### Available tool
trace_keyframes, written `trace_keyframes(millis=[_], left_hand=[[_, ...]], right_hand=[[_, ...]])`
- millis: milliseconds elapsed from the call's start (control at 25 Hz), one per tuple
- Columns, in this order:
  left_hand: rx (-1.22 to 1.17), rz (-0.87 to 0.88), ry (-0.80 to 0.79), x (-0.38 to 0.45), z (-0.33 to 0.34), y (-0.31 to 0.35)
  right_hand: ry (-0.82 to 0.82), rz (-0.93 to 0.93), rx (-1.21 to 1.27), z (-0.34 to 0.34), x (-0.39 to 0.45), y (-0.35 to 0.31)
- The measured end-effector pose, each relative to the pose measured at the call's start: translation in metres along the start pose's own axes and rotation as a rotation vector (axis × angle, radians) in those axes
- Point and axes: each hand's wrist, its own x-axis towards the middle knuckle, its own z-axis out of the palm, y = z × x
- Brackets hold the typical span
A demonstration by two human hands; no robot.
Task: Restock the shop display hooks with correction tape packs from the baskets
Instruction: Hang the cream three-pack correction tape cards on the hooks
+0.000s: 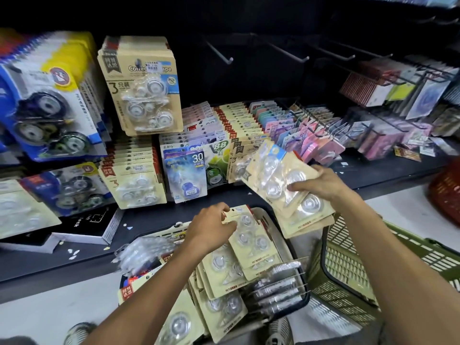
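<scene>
A grey basket [281, 235] sits on the floor below the shelf edge, heaped with beige correction tape packs [224, 270]. The left hand [211, 230] pinches the top pack [251, 235] there. Above and right of the basket, the right hand [321, 183] grips a fanned stack of packs [286, 185], perhaps four. Right of it stands a green basket [348, 275]. Far above, four bare display hooks [219, 51] jut out.

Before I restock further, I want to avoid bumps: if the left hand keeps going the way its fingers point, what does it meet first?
The left hand already touches the topmost beige three-roll correction tape pack in the basket.
</scene>
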Motion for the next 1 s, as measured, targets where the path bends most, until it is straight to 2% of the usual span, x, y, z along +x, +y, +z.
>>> trace_keyframes(millis=[80,240,360,480,560,680,880,1000], left_hand=[[-0.197,-0.042,-0.013,0.001,-0.001,0.005],[-0.930,-0.161,-0.163,-0.005,-0.007,0.022],[-1.203,-0.184,-0.009,-0.005,-0.015,0.021],[-1.277,-0.128,0.079,-0.006,-0.024,0.018],[-1.292,-0.096,0.097,-0.003,-0.026,0.019],[-1.250,-0.112,0.123,0.000,-0.031,0.019],[-1.151,-0.110,0.014,-0.003,-0.033,0.024],[-0.994,-0.120,0.089,-0.002,-0.031,0.024]], right_hand=[[-0.012,-0.030,0.136,-0.003,-0.010,-0.016],[-0.233,-0.001,0.503,0.035,-0.032,-0.023],[-0.360,0.016,0.649,0.065,-0.039,-0.022],[-0.453,0.018,0.738,0.073,-0.033,-0.020],[-0.431,-0.008,0.757,0.072,-0.026,-0.022],[-0.413,-0.044,0.569,0.064,-0.025,-0.026],[-0.505,-0.046,0.396,0.072,-0.031,-0.016],[-0.496,-0.005,0.447,0.085,-0.033,-0.004]])
